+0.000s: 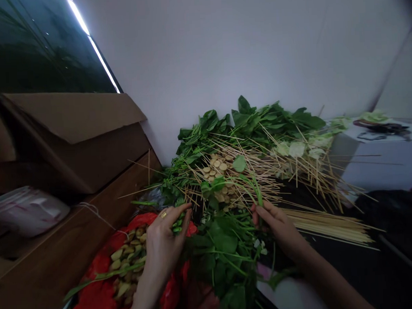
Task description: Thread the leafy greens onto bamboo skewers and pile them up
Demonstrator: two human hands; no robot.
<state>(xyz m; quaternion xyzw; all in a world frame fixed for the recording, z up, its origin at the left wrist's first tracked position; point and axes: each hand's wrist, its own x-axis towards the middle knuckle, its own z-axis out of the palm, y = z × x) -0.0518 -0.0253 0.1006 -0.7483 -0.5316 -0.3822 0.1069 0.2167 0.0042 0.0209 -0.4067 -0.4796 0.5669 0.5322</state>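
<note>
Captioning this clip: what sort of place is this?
Likely a food stall's prep corner: a heap of leafy green vegetables, a pile of thin wooden skewers, and tan sliced food in a red plastic bag.

The left hand (163,247) wears a small gold ring (163,214) on one of its fingers, though which finger is hard to tell at this size. Both hands are slim, with long, tapering fingers, and nothing else shows on them or at the wrists. The forearms run bare toward the bottom edge of the picture, the left forearm (144,300) narrowing at the wrist just below the left hand, and the right forearm (329,281) dimming into shadow below the right hand (279,226).
</note>
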